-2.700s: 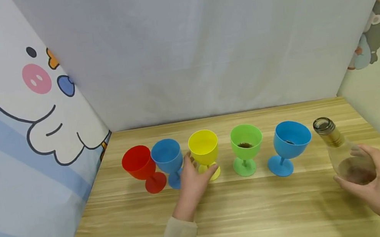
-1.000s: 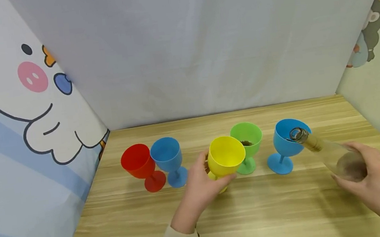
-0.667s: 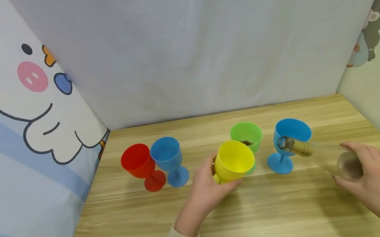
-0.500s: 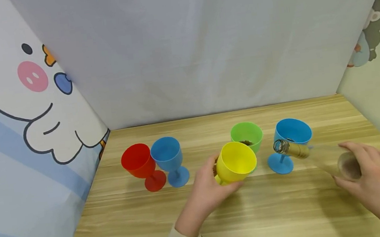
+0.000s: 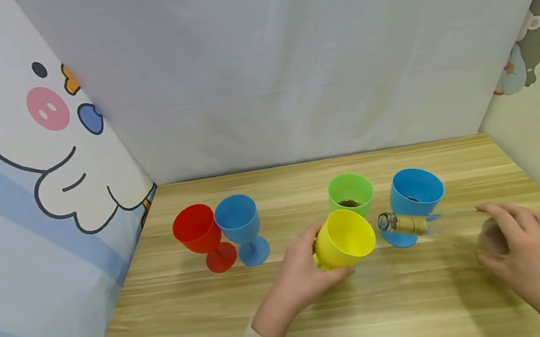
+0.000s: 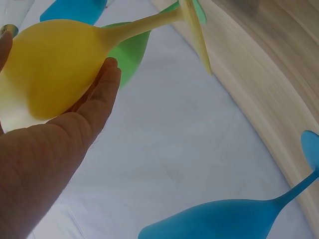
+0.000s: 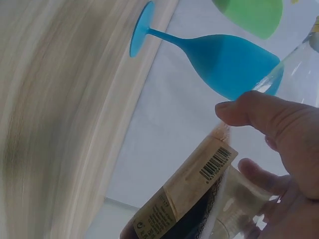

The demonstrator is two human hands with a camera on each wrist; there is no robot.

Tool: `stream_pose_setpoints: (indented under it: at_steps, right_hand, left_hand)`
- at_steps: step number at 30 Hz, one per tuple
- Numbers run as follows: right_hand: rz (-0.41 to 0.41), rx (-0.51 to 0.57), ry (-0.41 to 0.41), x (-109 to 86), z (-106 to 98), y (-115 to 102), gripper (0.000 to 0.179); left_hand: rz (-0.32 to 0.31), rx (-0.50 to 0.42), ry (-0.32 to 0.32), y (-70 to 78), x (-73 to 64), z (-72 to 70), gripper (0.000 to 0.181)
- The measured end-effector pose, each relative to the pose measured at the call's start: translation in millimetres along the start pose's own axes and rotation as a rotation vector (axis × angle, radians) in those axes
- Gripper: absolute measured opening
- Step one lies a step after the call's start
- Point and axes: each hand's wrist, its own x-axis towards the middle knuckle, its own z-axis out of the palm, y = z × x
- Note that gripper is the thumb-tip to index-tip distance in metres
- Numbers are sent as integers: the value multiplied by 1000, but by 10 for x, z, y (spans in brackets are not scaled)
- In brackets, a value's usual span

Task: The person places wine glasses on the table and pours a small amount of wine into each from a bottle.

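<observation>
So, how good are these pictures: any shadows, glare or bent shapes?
Head view: soft shadows on the table, the bottle's clear glass faint against the wood; left wrist view: the table edge bows, and the lower blue cup looks stretched; right wrist view: pale glints on the glass, barcode fairly crisp.

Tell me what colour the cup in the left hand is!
Yellow. The cup in the left hand shows best in the head view.

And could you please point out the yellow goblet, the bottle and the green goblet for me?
Yellow goblet (image 5: 348, 236), head view: on its bowl.
Bottle (image 7: 199, 179), right wrist view: on its label, below the barcode.
Green goblet (image 5: 350, 189), head view: on its bowl's inner wall.
</observation>
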Motion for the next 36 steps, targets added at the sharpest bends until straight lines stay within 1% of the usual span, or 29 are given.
stream_pose_setpoints:
  at_steps: [6, 13, 18, 21, 25, 31, 36]
  right_hand:
    - [-40, -21, 19, -6, 4, 5, 83]
    - [-59, -40, 29, -9, 4, 4, 80]
    - [-92, -48, 41, 2, -7, 10, 77]
    - [-117, -64, 51, 18, -23, 13, 79]
    - [-131, -82, 51, 37, -37, 11, 89]
    - [-159, -83, 77, 64, -55, 22, 83]
    - [-160, -115, 75, 88, -71, 6, 88]
  left_hand:
    - [14, -8, -14, 11, -10, 21, 78]
    - [26, 4, -13, 6, -12, 38, 79]
    - [36, 8, -11, -1, -16, 51, 78]
    - [33, 12, -11, 0, -19, 53, 78]
    - [31, 20, -12, 4, -21, 55, 79]
    - [30, 27, -15, 1, -24, 61, 78]
    - [11, 29, -26, -5, -24, 56, 78]
